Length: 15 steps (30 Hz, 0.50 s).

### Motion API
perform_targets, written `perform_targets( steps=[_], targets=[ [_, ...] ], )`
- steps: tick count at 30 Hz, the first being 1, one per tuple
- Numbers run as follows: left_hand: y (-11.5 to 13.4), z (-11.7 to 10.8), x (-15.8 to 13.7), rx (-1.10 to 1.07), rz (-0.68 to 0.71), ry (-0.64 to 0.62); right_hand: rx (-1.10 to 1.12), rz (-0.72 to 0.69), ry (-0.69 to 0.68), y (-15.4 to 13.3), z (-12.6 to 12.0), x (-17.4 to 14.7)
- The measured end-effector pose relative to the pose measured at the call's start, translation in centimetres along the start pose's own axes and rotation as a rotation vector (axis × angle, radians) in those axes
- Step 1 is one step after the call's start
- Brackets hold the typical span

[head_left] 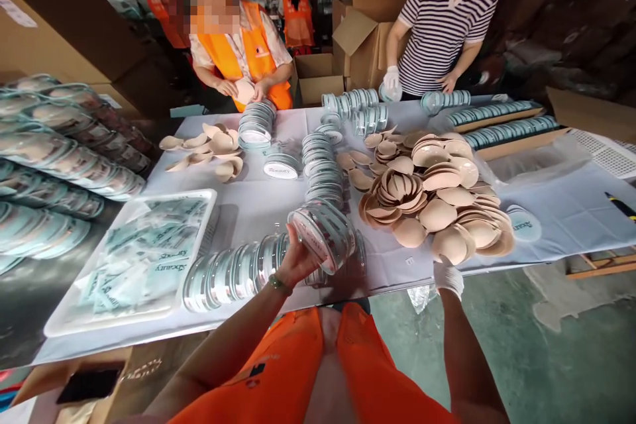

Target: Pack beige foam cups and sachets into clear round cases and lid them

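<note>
My left hand (298, 260) grips a tilted short stack of round clear plastic cases (322, 235) with pale blue rims, held above the table's near edge. More of these cases (228, 275) stand on edge in a row beneath and left of it. My right hand (450, 278), in a white glove, has its fingers closed at the lower edge of a beige bra pad (453, 243); the fingertips are partly hidden. That pad lies at the near side of a large heap of beige bra pads (437, 179). Another column of cases (322, 169) stands just left of the heap.
A white basket (211, 202) holds pale blue printed packets. A round blue card (524, 224) lies right of the heap. Two co-workers stand across the table, one with an orange vest (258, 33), one with a striped shirt (442, 33). Stacked cases (59, 152) rise at left.
</note>
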State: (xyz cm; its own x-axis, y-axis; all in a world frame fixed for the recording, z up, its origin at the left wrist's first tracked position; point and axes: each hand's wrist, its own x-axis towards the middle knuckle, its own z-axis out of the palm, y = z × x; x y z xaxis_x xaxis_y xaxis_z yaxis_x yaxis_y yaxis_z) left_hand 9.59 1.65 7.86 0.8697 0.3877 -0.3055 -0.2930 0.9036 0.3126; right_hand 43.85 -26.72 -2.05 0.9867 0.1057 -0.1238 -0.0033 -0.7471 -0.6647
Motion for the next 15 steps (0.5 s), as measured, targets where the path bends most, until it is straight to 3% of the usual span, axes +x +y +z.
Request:
perform_targets(
  steps=[5,8,11,12,14,15],
  targets=[
    [-1.8,1.6,1.5,0.035,0.023,0.08,0.354,0.107,0.163,-1.2,-2.3,-0.8],
    [-2.5,2.4,2.0,0.071,0.016,0.122,0.705,0.036,0.235,-4.5,-3.5,-2.2],
    [-3.5,3.6,2.7,0.127,0.013,0.182,0.932,-0.225,0.179,-9.5,-4.2,-6.3],
    [-3.9,4.1,3.0,0.146,0.034,0.203,0.899,-0.369,0.085,-11.3,-4.0,-8.1],
    [-4.7,5.1,3.5,0.175,0.121,0.234,0.662,-0.711,-0.266,-14.6,-3.2,-11.9],
    [-5.1,5.5,3.7,0.185,0.169,0.241,0.554,-0.8,-0.307,-15.9,-2.6,-13.5]
  ],
)
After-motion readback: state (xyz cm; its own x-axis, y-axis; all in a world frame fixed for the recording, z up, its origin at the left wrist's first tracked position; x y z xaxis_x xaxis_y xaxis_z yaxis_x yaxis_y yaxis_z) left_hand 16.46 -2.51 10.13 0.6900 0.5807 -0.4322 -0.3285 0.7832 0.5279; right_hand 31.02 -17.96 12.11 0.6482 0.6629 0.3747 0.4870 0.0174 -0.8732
